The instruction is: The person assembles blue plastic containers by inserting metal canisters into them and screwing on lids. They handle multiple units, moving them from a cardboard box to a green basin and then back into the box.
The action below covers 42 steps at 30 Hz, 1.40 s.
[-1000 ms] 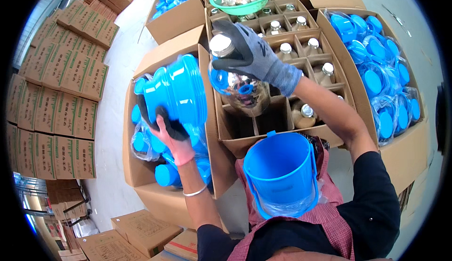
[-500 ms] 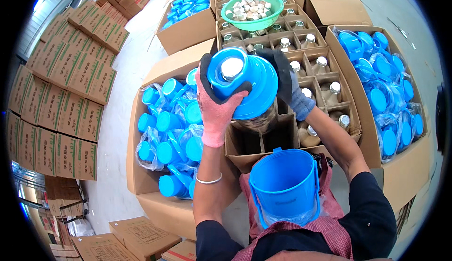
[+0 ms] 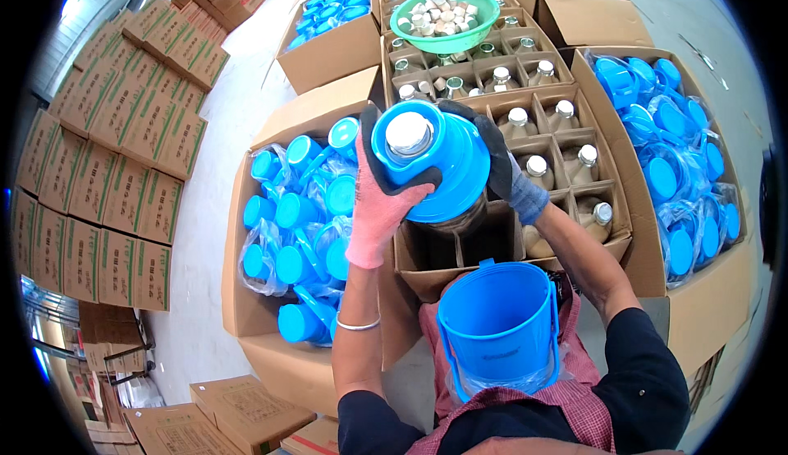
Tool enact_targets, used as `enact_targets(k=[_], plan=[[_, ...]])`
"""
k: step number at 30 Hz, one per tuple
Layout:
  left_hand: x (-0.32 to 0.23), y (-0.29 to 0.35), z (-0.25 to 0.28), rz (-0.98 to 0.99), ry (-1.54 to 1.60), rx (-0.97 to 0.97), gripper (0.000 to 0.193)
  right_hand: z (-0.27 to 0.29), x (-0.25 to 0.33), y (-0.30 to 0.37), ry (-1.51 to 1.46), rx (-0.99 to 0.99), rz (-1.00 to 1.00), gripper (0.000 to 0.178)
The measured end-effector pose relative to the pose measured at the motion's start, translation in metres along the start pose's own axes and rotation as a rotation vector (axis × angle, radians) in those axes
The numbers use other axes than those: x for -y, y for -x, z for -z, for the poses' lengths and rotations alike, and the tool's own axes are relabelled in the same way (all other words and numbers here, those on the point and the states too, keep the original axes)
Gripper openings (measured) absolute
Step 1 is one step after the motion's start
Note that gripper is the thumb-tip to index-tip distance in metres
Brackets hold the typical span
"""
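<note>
A: Grip?
B: Both gloved hands are clamping one thing. Left hand is wrapping the near-left side of the blue cap, right hand is cupping the far-right side.
A: And the jar?
B: Glass jar is hanging straight under the cap, white stopper poking up through the middle. Long axis is running roughly upright, tilted a bit toward the camera.
A: Where is it sitting?
B: It's hovering right above an empty cell of the divided carton, blue bucket just below. Hands equally near.
</note>
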<state>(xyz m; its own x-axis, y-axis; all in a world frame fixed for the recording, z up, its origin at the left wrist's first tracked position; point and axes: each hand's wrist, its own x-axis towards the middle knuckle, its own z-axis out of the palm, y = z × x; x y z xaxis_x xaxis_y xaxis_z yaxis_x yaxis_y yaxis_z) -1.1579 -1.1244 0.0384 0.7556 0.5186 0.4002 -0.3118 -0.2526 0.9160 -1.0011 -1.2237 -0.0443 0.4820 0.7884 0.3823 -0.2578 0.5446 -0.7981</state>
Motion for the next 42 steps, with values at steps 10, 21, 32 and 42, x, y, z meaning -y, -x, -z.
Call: enact_targets(k=[10,21,32,42], plan=[[0.020,0.010,0.021,-0.043,-0.150,0.094,0.103,-0.002,0.001,0.017,0.232,0.048,0.046,0.065],[-0.071,-0.076,0.053,-0.186,0.022,0.069,0.052,-0.069,0.147,-0.046,0.192,0.391,-0.231,0.041],[-0.026,-0.041,0.016,0.268,0.471,0.148,0.058,-0.069,0.133,0.011,0.003,0.047,-0.418,0.044],[0.002,0.095,-0.031,0.593,0.407,0.260,0.056,-0.038,0.125,0.137,0.306,0.029,-0.698,0.065]])
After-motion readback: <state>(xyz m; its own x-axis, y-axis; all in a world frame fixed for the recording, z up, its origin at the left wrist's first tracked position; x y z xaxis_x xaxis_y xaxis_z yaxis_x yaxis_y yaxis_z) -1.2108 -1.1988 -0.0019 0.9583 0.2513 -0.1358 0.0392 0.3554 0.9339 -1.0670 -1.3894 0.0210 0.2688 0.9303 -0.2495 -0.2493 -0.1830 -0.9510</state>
